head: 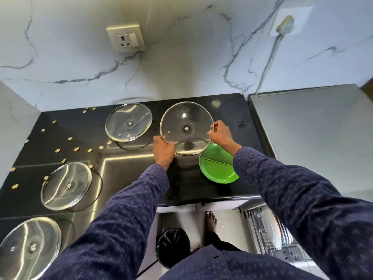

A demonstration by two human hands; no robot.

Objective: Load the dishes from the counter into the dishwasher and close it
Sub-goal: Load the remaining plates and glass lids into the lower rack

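A round glass lid (186, 118) is held above the black counter (121, 172), tilted toward me. My left hand (163, 150) grips its lower left rim and my right hand (221, 134) grips its right rim. Under the lid's near edge a green plate (217, 168) lies flat on the counter. Three more glass lids lie on the counter: one at the back (128, 122), one at the left (66, 185), one at the near left corner (30, 247). The open dishwasher rack (268, 233) with plates shows at lower right, partly hidden by my right sleeve.
Small tan bits (76, 148) are scattered over the counter's left half. A grey appliance top (314, 138) adjoins the counter on the right. A wall socket (126, 38) sits above. On the floor below stand a black bin (173, 247) and my bare foot (211, 219).
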